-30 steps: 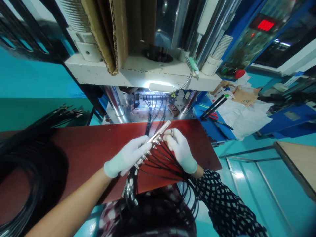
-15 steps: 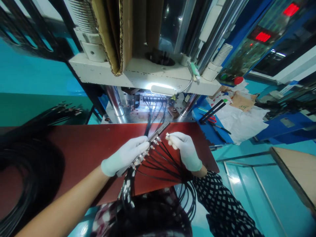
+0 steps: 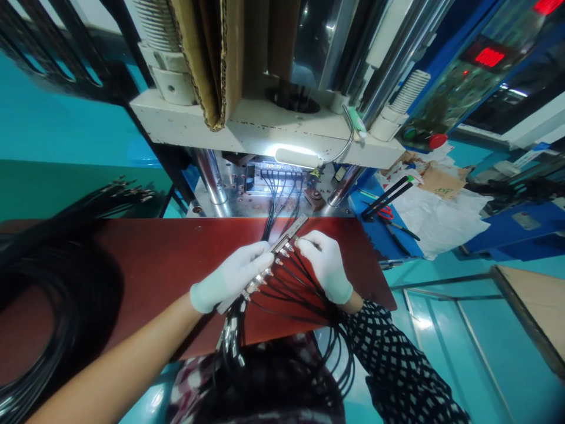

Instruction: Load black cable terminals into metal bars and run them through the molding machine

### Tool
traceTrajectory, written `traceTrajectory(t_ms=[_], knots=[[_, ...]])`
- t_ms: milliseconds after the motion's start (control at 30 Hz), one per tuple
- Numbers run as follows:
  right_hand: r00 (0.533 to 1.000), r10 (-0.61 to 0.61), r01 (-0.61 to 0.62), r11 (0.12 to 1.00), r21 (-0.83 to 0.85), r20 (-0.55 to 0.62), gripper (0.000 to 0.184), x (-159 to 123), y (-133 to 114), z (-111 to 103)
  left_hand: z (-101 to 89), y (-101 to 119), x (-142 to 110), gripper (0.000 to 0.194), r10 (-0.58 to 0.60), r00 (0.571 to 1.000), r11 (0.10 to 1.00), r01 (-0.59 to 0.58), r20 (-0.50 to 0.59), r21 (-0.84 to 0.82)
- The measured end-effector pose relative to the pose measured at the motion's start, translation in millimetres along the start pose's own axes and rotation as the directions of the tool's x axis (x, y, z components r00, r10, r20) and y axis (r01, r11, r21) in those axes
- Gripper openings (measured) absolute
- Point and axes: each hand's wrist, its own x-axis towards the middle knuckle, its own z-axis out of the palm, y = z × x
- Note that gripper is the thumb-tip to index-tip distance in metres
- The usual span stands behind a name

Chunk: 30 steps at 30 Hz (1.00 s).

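Gloved in white, my left hand (image 3: 238, 272) is wrapped round a long metal bar (image 3: 295, 226) that slants up to the right over the board. Several metal cable connectors (image 3: 267, 272) sit in a row along the bar's right side, with black cables (image 3: 295, 290) running off to the right and down to my lap. My right hand (image 3: 324, 262), also gloved, is closed in a pinch at the bar's upper end, on a small metal connector (image 3: 295, 239) partly covered by the fingertips. Whether that connector is seated in the bar is too small to tell.
A reddish-brown board (image 3: 168, 259) lies before me. Behind it a press (image 3: 265, 132) holds a lit mould (image 3: 278, 184) with cables in it. Coiled black cables (image 3: 83, 306) lie left. Pliers (image 3: 399, 232) and white paper (image 3: 450, 218) are at right.
My right hand has moved left to the upper end of the bar, its fingertips now meeting it. My left hand keeps its hold. The whole view has shifted slightly.
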Motion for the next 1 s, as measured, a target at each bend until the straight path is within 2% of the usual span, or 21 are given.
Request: traceTrajectory(t_ms=[300, 433, 567, 667, 733, 900, 1000], knots=[[1.000, 0.031, -0.031, 0.999, 0.038, 0.001, 0.023, -0.9, 3.7, 1.3, 2.1, 0.3, -2.3, 0.038, -0.005, 1.000, 0.996, 0.007, -0.019, 0.085], [0.998, 0.068, -0.069, 0.994, 0.080, 0.016, 0.023, 0.1, 4.9, 3.3, 2.0, 0.9, -1.3, 0.039, -0.002, 1.000, 1.000, 0.002, -0.003, 0.009], [0.999, 0.047, -0.047, 0.998, 0.043, -0.009, 0.027, -0.5, -1.6, 3.2, 2.5, 1.1, 1.0, 0.038, -0.002, 1.000, 0.999, 0.003, 0.013, -0.054], [0.999, 0.029, -0.029, 0.999, 0.032, 0.015, 0.027, -1.5, -6.8, 2.1, 3.3, 1.8, 1.4, 0.038, 0.005, 1.000, 0.999, -0.004, 0.015, -0.052], [0.999, 0.026, -0.027, 0.999, 0.033, 0.019, 0.026, -2.4, -8.5, 1.9, 3.3, 3.1, 0.8, 0.038, 0.003, 1.000, 1.000, -0.002, 0.014, -0.023], [0.999, 0.036, -0.036, 0.999, -0.011, -0.003, 0.025, -5.6, -9.7, 3.3, 1.4, 5.7, -2.2, 0.038, -0.015, 0.999, 0.974, 0.026, -0.052, 0.226], [0.999, 0.044, -0.045, 0.999, -0.013, -0.006, 0.023, -5.7, -10.9, 2.4, 1.6, 3.9, -2.6, 0.038, -0.022, 0.999, 0.979, 0.028, -0.031, 0.204]])
